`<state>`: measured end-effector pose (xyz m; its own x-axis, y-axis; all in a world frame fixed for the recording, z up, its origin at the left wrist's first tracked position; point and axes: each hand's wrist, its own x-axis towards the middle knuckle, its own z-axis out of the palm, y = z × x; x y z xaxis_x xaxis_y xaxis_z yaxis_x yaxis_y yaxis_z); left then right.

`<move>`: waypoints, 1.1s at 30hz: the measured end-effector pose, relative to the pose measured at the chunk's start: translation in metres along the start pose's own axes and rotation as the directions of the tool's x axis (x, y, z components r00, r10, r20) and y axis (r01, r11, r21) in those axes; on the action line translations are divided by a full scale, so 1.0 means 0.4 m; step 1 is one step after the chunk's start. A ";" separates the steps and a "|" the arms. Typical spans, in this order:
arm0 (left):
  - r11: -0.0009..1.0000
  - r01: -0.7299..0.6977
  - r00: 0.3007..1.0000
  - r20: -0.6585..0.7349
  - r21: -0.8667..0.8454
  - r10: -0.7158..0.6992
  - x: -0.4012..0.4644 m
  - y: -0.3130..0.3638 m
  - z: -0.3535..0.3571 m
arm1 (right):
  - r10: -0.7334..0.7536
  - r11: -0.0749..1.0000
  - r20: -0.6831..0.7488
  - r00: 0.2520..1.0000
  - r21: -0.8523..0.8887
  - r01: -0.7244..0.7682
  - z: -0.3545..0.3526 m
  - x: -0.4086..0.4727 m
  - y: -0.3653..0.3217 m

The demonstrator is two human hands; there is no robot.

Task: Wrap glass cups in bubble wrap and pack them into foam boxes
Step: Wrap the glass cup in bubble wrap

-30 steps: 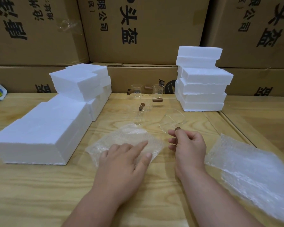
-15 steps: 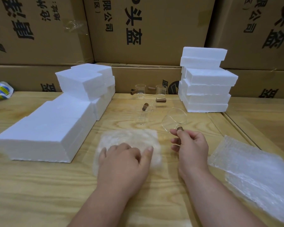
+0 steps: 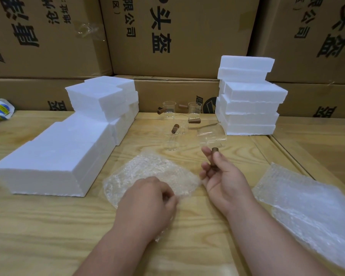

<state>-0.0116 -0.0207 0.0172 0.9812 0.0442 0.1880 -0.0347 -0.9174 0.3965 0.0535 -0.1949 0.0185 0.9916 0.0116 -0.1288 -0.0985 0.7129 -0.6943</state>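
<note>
held cup: a clear glass cup (image 3: 211, 139) with a brown wooden handle (image 3: 214, 156), carried above the surface (image 3: 48, 226) by the right hand (image 3: 225, 180)
right hand: fingers and thumb pinch the handle; the glass body sticks out past the fingertips, toward the far edge
left hand: the left hand (image 3: 147, 204) has its fingers curled, pinching the near edge of the bubble wrap sheet (image 3: 153, 174)
key relation: the sheet lies flat just left of the right hand and nearer the person than the cup body; the cup's long axis runs from near to far, handle end nearest
nearer hand: the right already has the cup, the left already has the sheet
judgement: the cup likely goes down onto the sheet next, so it must travel left and toward the near edge
cup look: thin, see-through, hard to outline against the wood
other cups: more glass cups (image 3: 176, 124) stand near the far edge, between two groups of foam boxes (image 3: 247, 100)
spare wrap: a pile of bubble wrap (image 3: 311, 212) lies toward the right edge
</note>
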 end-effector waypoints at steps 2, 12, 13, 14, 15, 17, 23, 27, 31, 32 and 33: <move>0.996 0.052 0.997 -0.058 -0.071 -0.056 0.003 -0.007 0.005 | 0.035 0.999 0.089 0.995 -0.012 -0.034 0.002 -0.001 0.003; 0.849 0.114 0.911 -0.286 -0.516 -0.297 0.018 -0.027 0.011 | 0.076 0.957 0.371 0.926 -0.286 0.036 0.038 -0.042 0.034; 0.835 0.110 0.907 -0.289 -0.538 -0.306 0.019 -0.027 0.013 | 0.078 0.948 0.386 0.919 -0.315 0.052 0.043 -0.047 0.038; 0.820 0.105 0.900 -0.297 -0.562 -0.318 0.019 -0.027 0.015 | 0.080 0.935 0.395 0.915 -0.348 0.069 0.049 -0.053 0.042; 0.805 0.098 0.891 -0.309 -0.586 -0.333 0.021 -0.027 0.015 | 0.082 0.917 0.396 0.915 -0.389 0.086 0.053 -0.058 0.046; 0.769 0.068 0.865 -0.347 -0.636 -0.363 0.023 -0.027 0.010 | 0.085 0.871 0.362 0.928 -0.479 0.107 0.059 -0.063 0.059; 0.696 -0.057 0.819 -0.432 -0.716 -0.377 0.022 -0.034 0.000 | 0.037 0.630 0.292 0.956 -0.749 0.205 0.056 -0.068 0.089; 0.782 -0.143 0.823 -0.511 -0.607 -0.246 0.020 -0.035 -0.001 | 0.004 0.396 0.360 0.933 -0.857 0.330 0.045 -0.064 0.095; 0.862 -0.247 0.825 -0.563 -0.442 -0.052 0.012 -0.022 0.002 | 0.002 0.434 0.307 0.952 -0.858 0.276 0.053 -0.061 0.080; 0.865 -0.283 0.823 -0.568 -0.413 -0.002 0.010 -0.019 0.004 | 0.030 0.529 0.254 0.967 -0.825 0.200 0.059 -0.061 0.076; 0.867 -0.324 0.820 -0.570 -0.379 0.057 0.009 -0.016 0.007 | 0.069 0.635 0.197 0.978 -0.765 0.109 0.067 -0.061 0.071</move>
<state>-0.0073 -0.0156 0.0129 0.6938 0.2094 0.6890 -0.4196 -0.6600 0.6231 0.0287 -0.1561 0.0209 0.9794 0.1989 -0.0344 -0.0183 -0.0820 -0.9965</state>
